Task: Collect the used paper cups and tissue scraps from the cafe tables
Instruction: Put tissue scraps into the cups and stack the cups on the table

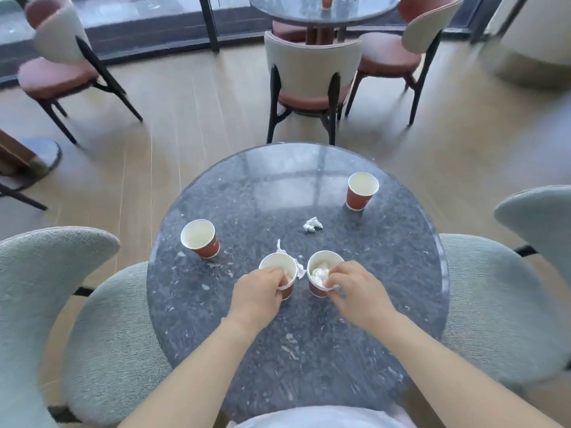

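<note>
Red paper outside, white within: four cups stand upright on the grey stone table [262,196]. My left hand [256,293] curls its fingers over the near rim of the near-left cup [275,265], with the tips dipping inside. My right hand [358,291] pinches the near rim of the near-right cup [316,290], thumb outside and fingers at the lip.

A rim grip suits thin, empty cups, I judge, since it lifts them without crushing the wall. The two held cups stand just beside each other, apparently brought together for stacking. The near-right cup already holds a wad [319,273] of tissue, so it seems to serve as my bin.

A strip [299,269] of tissue lies between the two held cups, touching the near-left one. A crumpled scrap [312,225] lies loose farther out. The side cup [200,239] and far cup [361,191] stand well apart, not yet gathered. White crumbs also fleck the stone.
</note>
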Motion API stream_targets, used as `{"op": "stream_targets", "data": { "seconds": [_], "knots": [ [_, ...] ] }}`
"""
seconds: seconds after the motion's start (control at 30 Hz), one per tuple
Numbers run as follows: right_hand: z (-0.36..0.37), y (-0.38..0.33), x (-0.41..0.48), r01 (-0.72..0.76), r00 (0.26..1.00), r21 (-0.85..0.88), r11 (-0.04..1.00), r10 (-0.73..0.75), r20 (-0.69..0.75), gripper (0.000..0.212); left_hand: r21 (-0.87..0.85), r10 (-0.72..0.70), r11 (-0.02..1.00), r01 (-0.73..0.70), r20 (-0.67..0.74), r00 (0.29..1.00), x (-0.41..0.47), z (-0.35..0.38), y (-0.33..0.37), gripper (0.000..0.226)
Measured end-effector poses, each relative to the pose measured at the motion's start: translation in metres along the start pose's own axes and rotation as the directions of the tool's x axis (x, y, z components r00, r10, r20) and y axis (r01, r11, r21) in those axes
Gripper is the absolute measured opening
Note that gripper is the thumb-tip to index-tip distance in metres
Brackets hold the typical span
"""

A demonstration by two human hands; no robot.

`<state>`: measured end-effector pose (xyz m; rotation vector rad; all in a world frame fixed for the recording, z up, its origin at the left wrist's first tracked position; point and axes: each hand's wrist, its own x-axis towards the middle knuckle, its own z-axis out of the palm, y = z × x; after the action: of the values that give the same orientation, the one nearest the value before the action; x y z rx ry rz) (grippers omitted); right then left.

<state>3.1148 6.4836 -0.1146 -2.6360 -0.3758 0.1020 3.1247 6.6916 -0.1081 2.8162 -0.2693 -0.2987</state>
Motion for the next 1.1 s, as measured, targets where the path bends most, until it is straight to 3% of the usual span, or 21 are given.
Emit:
{"op": "stream_targets", "data": {
  "seconds": [0.17, 0.37, 0.47, 0.67, 0.83, 1.1],
  "knots": [
    [0.008, 0.003, 0.003, -0.02, 1.0, 0.007, 1.0, 0.02, -0.02, 0.006, 0.015, 0.012, 1.0, -0.012, 0.013, 1.0, 0.003, 0.008, -0.006, 0.016],
    [0.016, 0.006, 0.006, -0.037, 0.997, 0.034, 0.999, 0.035, 0.07, 0.018, -0.022, 0.058, 0.998, -0.058, 0.023, 0.998, 0.002, 0.016, -0.013, 0.019],
    [0.012, 0.004, 0.011, -0.037, 0.999, 0.087, 0.996, 0.035, 0.024, 0.023, -0.135, 0.042, 0.99, -0.049, -0.057, 0.998, 0.007, 0.011, -0.013, 0.025],
    [-0.001, 0.005, 0.041, -0.012, 0.996, 0.133, 0.991, 0.024, -0.089, 0.01, -0.245, 0.012, 0.968, -0.044, -0.13, 0.991, 0.041, -0.011, -0.01, 0.011],
    [-0.004, 0.017, 0.075, -0.039, 0.997, 0.127, 0.991, 0.048, -0.065, 0.011, -0.271, -0.029, 0.963, 0.01, -0.066, 0.997, 0.08, -0.02, -0.019, 0.005],
    [0.012, 0.045, 0.129, -0.098, 0.991, 0.066, 0.993, 0.091, 0.103, 0.02, -0.159, 0.053, 0.987, -0.03, 0.139, 0.989, 0.134, -0.011, -0.033, 0.013]
  ]
}}
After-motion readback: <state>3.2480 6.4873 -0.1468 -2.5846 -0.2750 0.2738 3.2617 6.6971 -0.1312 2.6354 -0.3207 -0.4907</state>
